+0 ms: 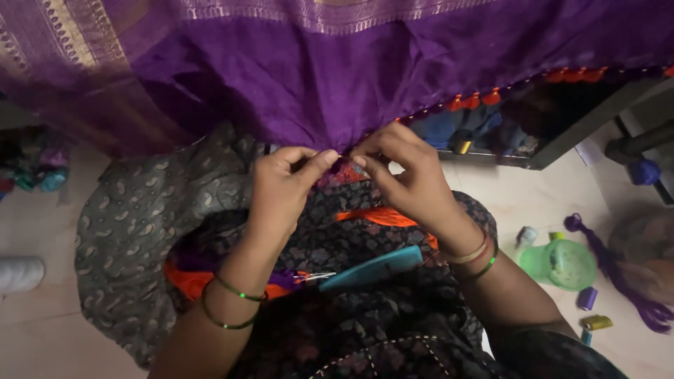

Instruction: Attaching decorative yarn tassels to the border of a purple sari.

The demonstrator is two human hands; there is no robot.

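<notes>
A purple cloth (316, 77) with a pale woven border hangs down in front of me, its lower edge trimmed with small orange tassels (477, 100). My left hand (281, 186) and my right hand (404, 172) pinch that edge close together, fingertips almost touching at the middle. Orange thread (382, 216) lies across my lap below the hands. Teal-handled scissors (372, 270) rest on my dark patterned clothing. Both wrists wear thin bangles.
A grey patterned fabric (140, 217) spreads over my left knee. On the floor at right are a green plastic lid (560, 264), small thread spools (595, 323) and a purple thread bundle (632, 288). A dark shelf edge (569, 133) holds folded cloth.
</notes>
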